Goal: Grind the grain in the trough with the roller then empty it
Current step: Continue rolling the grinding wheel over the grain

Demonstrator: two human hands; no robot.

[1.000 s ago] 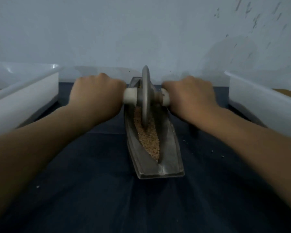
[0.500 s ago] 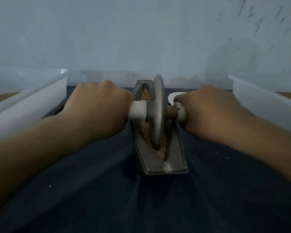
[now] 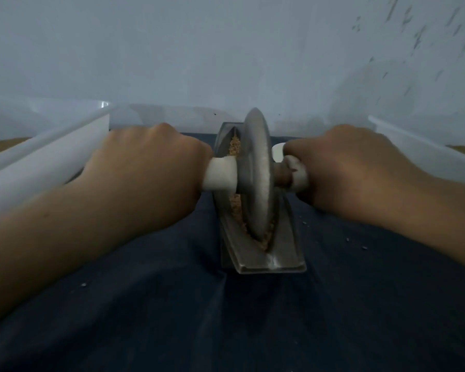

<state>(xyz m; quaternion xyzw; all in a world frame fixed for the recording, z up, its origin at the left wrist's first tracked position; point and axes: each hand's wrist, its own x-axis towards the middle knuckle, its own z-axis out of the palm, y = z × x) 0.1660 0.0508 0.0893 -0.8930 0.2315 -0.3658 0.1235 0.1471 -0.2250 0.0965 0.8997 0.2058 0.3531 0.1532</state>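
A narrow metal trough lies lengthwise on the dark cloth, its near end toward me. Tan grain fills its groove. The roller, a grey metal disc on a white-handled axle, stands upright in the groove close to the near end. My left hand grips the left white handle. My right hand grips the right handle. Both fists hide most of the handles.
A white plastic bin stands at the left and another white bin at the right, both holding brownish contents. A small white round object lies behind the roller. Loose grains dot the dark cloth. A pale wall is behind.
Both hands have drawn the roller along the trough toward me, from the far part to near the near end, covering most of the grain seen earlier.
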